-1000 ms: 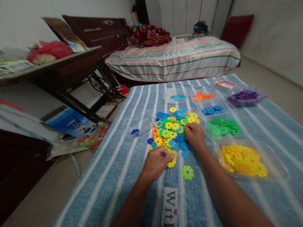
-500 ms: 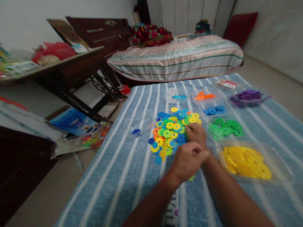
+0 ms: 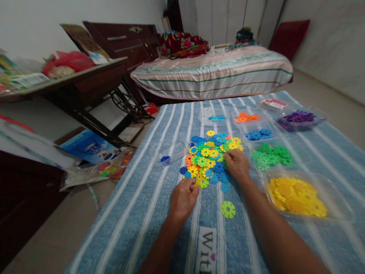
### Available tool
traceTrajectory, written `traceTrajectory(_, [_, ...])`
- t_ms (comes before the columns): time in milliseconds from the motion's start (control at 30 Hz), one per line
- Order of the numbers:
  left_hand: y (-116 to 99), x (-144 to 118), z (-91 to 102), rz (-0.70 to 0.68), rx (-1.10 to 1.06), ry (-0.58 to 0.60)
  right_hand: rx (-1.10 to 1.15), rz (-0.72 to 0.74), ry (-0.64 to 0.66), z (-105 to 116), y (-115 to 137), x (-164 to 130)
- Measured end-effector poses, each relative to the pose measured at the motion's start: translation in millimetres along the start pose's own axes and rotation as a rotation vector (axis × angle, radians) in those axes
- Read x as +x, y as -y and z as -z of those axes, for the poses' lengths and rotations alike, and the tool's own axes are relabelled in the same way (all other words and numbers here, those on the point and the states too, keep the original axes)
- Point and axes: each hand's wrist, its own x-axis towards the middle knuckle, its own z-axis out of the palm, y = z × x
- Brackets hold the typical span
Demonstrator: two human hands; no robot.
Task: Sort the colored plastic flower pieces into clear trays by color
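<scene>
Striped cloth carries the pile of discs (image 3: 212, 158); the left hand (image 3: 182, 198), half a second ago raised with closed fingers, now touches its near edge, fingers curled, while the right hand (image 3: 237, 164) pinches discs at its right side.

I see a pile of flat flower-shaped plastic discs (image 3: 209, 158), mixed yellow, blue, green and orange, lying flat and overlapping on the blue striped cloth, mid scene. My left hand (image 3: 182, 198) sits curled at its near edge, fingertips touching a yellow disc; my right hand (image 3: 237, 164) rests on its right edge. One lime green disc (image 3: 228, 209) lies flat alone, nearer, apart from the pile.
</scene>
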Motion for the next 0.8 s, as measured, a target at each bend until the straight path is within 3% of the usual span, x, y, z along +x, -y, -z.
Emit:
traceTrajectory(167, [-7.7, 1.7, 0.8, 0.007, 0.164, 0.031, -0.001, 0.006, -0.001, 0.2, -0.1, 0.3])
traceTrajectory(400, [-8.5, 3.2, 1.3, 0.001, 0.162, 0.046, -0.018, 0.001, 0.017, -0.6, -1.6, 1.3])
traceTrajectory(633, [-7.4, 3.3, 2.0, 0.012, 0.011, 0.001, -0.02, -0.004, 0.006, -0.6, 0.7, 0.4])
traceTrajectory(800, [-21.2, 3.9, -6.7, 0.043, -0.255, 0.087, -0.011, -0.004, 0.001, 0.5, 1.3, 0.9])
